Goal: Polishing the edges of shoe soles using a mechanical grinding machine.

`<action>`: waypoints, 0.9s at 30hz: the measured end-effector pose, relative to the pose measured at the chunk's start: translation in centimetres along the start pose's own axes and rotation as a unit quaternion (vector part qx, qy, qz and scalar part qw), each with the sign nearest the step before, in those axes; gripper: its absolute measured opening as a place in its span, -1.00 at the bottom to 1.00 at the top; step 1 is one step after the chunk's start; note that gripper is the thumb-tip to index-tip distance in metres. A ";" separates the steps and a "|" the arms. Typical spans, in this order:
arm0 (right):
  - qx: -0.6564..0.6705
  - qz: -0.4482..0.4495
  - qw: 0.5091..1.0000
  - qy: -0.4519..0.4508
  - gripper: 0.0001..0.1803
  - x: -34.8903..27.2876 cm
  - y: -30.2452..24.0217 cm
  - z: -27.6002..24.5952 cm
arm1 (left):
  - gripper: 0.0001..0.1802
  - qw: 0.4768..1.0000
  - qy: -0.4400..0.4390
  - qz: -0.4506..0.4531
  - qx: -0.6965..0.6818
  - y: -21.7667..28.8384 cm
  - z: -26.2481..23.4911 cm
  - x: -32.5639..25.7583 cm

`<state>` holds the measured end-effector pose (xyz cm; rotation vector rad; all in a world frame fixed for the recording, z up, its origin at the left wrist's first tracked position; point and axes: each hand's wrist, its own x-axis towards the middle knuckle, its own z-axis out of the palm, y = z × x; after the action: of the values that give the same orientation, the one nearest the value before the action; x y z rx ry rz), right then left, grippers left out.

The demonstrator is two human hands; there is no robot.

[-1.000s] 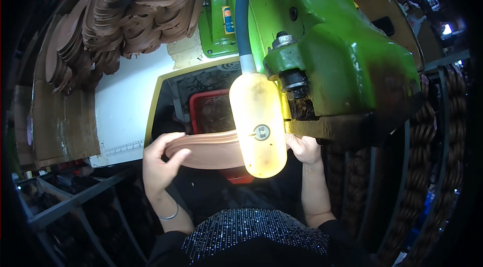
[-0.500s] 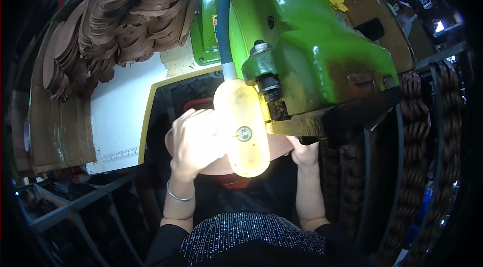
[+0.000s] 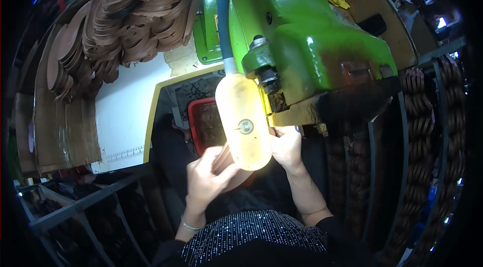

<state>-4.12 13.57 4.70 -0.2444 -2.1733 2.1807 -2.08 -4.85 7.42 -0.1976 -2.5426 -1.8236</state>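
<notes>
My left hand [image 3: 205, 179] is closed on the near left end of a brown shoe sole [image 3: 236, 180], thumb on one side and fingers on the other. The sole is tilted and curved, and its middle is hidden by a bright lamp [image 3: 245, 126] hanging in front of it. Just right of the lamp, under the green machine's head, my right hand [image 3: 288, 148] has its fingers curled at the sole's other end. Its fingertips are partly covered by the lamp.
The green machine [image 3: 322, 55] fills the upper middle, with a dark bolt assembly [image 3: 266, 73] beside the lamp. Stacked brown soles [image 3: 123, 15] lie on the white table [image 3: 121, 111]. Below sits a red bin [image 3: 192, 126]. Racks of brown pieces [image 3: 417, 126] stand right, a metal frame [image 3: 75, 205] left.
My left hand has come down toward me and right, turning the sole from flat to tilted. The red bin is now exposed. My right hand has shifted left, nearer the lamp.
</notes>
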 end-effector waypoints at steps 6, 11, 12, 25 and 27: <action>-0.013 -0.090 0.995 0.037 -0.62 -1.9 0.7 -1.3 | -0.71 0.991 -0.093 0.072 -0.068 -1.4 3.2 2.9; 0.013 0.103 0.991 -0.084 -0.55 -8.8 6.1 -0.8 | -0.78 0.983 -0.052 0.115 -0.130 -0.5 4.8 4.4; 0.049 0.107 0.987 -0.113 -0.59 -9.7 6.3 -0.3 | -0.78 0.983 -0.055 0.115 -0.131 -0.4 4.8 4.3; 0.062 0.116 0.991 0.036 -0.76 -12.1 3.9 -12.4 | -0.65 0.976 -0.064 0.000 -0.208 -1.4 5.7 1.6; 0.087 0.076 0.990 0.082 -0.78 -10.7 2.6 -13.7 | -0.64 0.977 -0.071 -0.003 -0.200 -1.1 5.2 1.6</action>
<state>8.63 25.52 2.90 -0.5731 -1.9245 2.3187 -3.44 -0.07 4.86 -0.3317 -2.2229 -2.3872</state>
